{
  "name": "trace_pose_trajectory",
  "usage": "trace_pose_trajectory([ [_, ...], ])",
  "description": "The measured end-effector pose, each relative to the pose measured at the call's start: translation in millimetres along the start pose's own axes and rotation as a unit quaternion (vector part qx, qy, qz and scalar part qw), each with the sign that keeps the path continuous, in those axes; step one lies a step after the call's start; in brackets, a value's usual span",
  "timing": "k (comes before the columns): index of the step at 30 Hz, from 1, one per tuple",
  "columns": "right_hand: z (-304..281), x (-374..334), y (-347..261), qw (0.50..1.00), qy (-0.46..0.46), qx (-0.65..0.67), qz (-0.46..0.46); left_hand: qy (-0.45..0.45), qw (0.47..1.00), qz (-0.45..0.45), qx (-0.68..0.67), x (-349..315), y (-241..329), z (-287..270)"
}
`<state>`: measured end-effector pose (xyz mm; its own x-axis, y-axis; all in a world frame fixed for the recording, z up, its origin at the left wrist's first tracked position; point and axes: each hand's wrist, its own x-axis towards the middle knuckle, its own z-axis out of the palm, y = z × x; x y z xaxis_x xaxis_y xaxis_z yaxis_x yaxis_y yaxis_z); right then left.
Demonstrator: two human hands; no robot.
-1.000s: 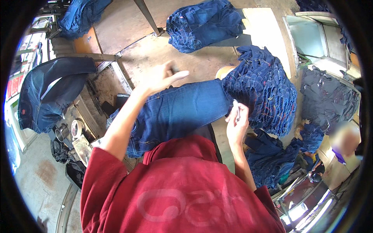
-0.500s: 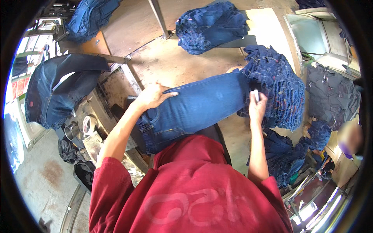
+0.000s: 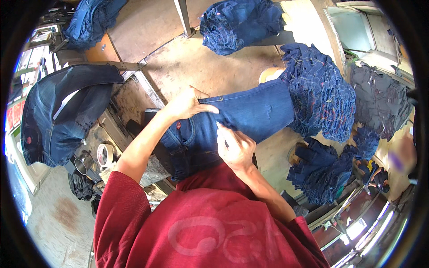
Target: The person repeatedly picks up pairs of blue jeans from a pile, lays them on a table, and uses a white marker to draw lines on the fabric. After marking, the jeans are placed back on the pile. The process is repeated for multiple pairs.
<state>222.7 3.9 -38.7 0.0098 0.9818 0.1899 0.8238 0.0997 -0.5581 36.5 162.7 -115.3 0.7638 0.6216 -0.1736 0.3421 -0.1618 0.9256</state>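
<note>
A pair of blue jeans (image 3: 261, 109) lies stretched across in front of me, its waist end at the left by my body and its leg running right. My left hand (image 3: 185, 107) is closed on the upper edge of the jeans, near the pocket, thumb on top of the cloth. My right hand (image 3: 237, 149) is closed over the middle of the jeans, its fingertips at the cloth just below my left thumb. Between its fingers sits a small whitish piece, mostly hidden; its kind cannot be made out.
Right of the jeans rises a tall stack of folded jeans (image 3: 319, 94), with another pile (image 3: 239, 24) beyond. Dark jeans (image 3: 67, 107) drape at the left, above a tape roll (image 3: 105, 155) and a metal cup (image 3: 83, 163). More denim (image 3: 319, 169) lies at lower right.
My right hand has moved left from the far leg end to the middle of the jeans, still with the whitish piece. The jeans have turned slightly, and a red patch by the pocket now shows.
</note>
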Motion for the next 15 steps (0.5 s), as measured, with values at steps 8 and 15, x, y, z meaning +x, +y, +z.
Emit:
trace_pose_trajectory([
  [8,18.9,21.1,-12.5,0.997,-0.040,-0.049,0.040,0.008,0.996,-0.069,-0.063,-1.6,4.4,-5.7],
  [15,12.9,21.1,-15.3,0.989,-0.116,-0.051,0.081,0.071,0.993,-0.063,-0.067,-6.6,-8.4,11.0],
])
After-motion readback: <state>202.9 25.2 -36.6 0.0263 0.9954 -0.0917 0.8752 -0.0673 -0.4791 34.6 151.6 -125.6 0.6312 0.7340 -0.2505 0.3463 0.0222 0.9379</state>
